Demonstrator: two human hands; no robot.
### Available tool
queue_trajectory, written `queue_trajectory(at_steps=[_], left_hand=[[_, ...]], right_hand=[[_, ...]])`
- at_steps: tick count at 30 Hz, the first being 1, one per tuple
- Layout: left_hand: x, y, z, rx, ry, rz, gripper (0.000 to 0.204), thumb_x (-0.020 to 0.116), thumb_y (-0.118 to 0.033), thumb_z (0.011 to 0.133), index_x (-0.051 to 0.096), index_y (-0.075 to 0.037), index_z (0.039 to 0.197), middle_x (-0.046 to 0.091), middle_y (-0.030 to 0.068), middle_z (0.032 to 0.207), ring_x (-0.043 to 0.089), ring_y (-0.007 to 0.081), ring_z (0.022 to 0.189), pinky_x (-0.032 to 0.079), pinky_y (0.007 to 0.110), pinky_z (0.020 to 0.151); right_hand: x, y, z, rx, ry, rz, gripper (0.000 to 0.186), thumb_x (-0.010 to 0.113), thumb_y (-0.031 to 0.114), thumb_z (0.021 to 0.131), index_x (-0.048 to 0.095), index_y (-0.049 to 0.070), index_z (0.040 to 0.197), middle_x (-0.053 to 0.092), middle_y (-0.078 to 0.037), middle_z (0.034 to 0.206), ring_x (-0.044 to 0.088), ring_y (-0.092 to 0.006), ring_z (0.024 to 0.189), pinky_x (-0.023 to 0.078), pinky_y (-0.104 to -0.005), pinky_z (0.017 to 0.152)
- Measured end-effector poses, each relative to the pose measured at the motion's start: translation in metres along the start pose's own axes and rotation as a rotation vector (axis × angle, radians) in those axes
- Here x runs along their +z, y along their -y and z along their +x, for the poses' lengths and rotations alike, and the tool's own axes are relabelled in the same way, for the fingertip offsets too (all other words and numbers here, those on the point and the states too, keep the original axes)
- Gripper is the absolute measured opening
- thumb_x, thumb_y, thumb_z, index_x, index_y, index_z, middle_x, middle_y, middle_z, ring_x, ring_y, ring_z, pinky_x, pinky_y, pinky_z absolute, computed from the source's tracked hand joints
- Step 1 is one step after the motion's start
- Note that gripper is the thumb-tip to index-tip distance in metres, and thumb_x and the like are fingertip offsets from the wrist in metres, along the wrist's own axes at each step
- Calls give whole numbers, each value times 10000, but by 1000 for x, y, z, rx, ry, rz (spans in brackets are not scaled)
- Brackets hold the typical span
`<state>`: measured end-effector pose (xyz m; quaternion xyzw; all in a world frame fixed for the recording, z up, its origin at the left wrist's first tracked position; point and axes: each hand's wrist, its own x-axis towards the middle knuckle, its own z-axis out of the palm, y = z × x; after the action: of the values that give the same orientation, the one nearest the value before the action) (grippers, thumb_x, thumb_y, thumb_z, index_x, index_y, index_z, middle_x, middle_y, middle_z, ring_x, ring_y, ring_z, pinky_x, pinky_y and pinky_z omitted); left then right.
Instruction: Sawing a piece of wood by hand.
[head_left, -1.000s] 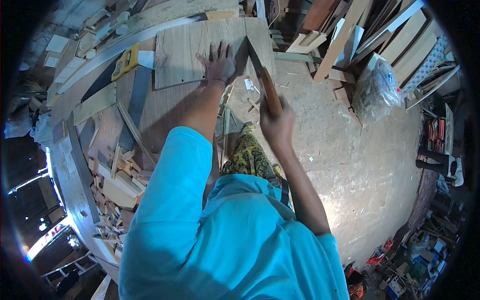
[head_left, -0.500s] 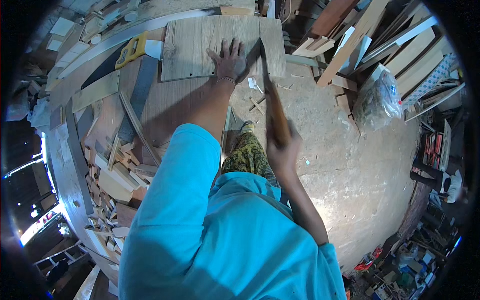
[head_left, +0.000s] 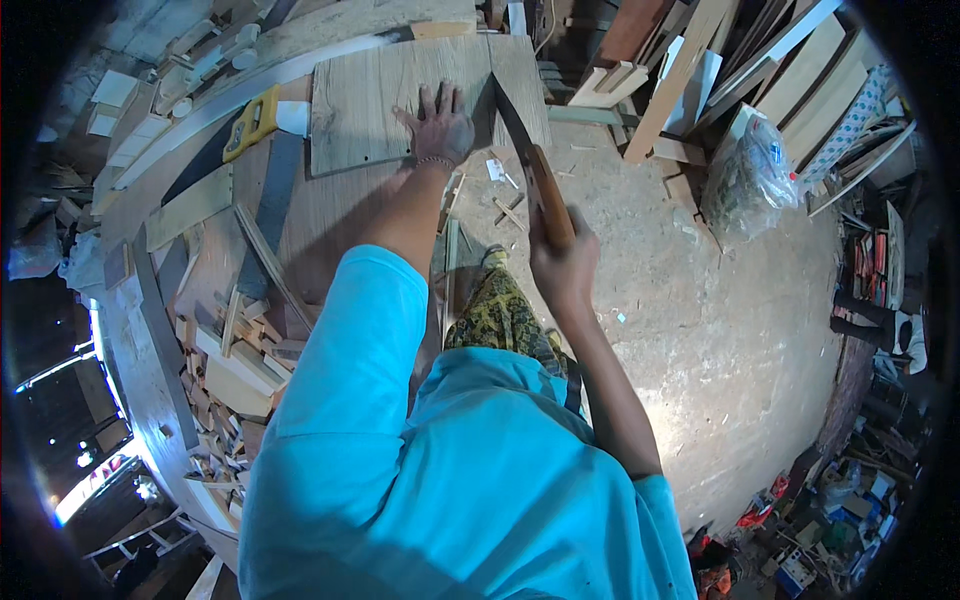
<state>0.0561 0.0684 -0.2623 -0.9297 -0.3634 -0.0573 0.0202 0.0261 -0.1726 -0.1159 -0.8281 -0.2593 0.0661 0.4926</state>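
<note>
A light wood-grain board (head_left: 370, 95) lies on the workbench, its right end sticking out past the bench edge. My left hand (head_left: 443, 128) presses flat on it, fingers spread. In my right hand (head_left: 563, 262) is the wooden handle of a handsaw (head_left: 532, 165), gripped with closed fingers. The dark blade sits in a cut line that runs across the board, to the right of my left hand. Its tip reaches toward the board's far part. A couple of small dark holes show along the board's near edge.
A second handsaw with a yellow handle (head_left: 252, 124) lies on the bench at left. Wood offcuts (head_left: 240, 355) are heaped below it. Planks (head_left: 690, 75) lean at the upper right beside a filled plastic bag (head_left: 752, 180). Wood scraps litter the concrete floor (head_left: 710, 330). Another person (head_left: 885, 330) is at far right.
The saw, blurred by motion earlier, now shows sharply and is more tilted, with its handle to the right. The board and my left hand appear slightly further left as the whole view shifts.
</note>
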Motion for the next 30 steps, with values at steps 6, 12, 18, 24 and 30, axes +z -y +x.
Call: queue_trajectory(at_steps=[6,12,18,24,30], left_hand=[[-8,3,2,-10,142,-79,478,350,-287,890,317,-204,1359,180,-9,1468,122,315,1353,3,779,905],[-13,-4,-1,-22,86,13,521,381,-306,870,299,-187,1371,189,-7,1470,135,306,1352,29,770,909],[5,4,1,27,9,-60,500,328,-327,880,325,-171,1355,226,10,1454,139,340,1341,3,789,889],[1,5,11,4,-15,-49,489,332,-325,878,339,-189,1348,228,-6,1450,127,312,1347,14,798,876],[-1,-2,-4,-19,5,-11,516,352,-302,854,324,-179,1354,217,3,1455,128,318,1345,17,776,912]], right_hand=[[35,-15,42,-39,23,117,211,612,104,770,548,-66,878,545,-292,658,551,-464,681,442,-419,544],[-31,21,-48,112,78,54,163,608,88,793,554,-58,842,534,-190,607,511,-140,566,419,-333,521],[36,-5,25,-66,-6,9,176,620,88,761,546,-55,832,542,-266,608,554,-438,573,426,-418,502],[3,14,-5,-62,21,15,158,621,90,781,556,-53,801,545,-206,610,547,-199,531,421,-340,509],[2,0,-30,-20,29,-1,132,600,68,797,560,-37,865,535,-201,629,520,-161,559,422,-326,521]])
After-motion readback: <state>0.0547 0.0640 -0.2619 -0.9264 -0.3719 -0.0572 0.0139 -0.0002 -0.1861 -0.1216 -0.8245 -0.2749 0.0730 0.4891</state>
